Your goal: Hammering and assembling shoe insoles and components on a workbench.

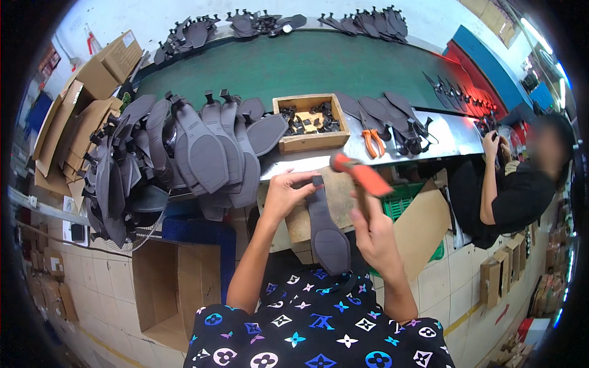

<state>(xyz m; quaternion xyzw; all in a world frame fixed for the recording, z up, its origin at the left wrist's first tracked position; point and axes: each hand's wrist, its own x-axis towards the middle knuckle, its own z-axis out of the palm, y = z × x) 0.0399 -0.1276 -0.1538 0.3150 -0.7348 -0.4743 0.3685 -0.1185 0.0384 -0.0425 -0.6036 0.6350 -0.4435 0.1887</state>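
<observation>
My left hand [287,195] pinches the small black heel tip [317,180] at the narrow end of a dark grey shoe sole [330,236]. The sole's wide end points toward my lap, and a worn wooden block [299,222] shows beneath and beside it. In my closed right hand [377,242] is a hammer [362,173] with an orange-red head, raised just right of the heel tip and apart from it. My fingers partly cover its handle.
Many heeled soles [208,156] pile up at left. A wooden box [314,145] of small black parts, orange-handled pliers [372,143] and more soles [386,116] lie ahead, before a green conveyor belt [276,64]. A co-worker [521,196] sits at right; a cardboard box [162,294] stands lower left.
</observation>
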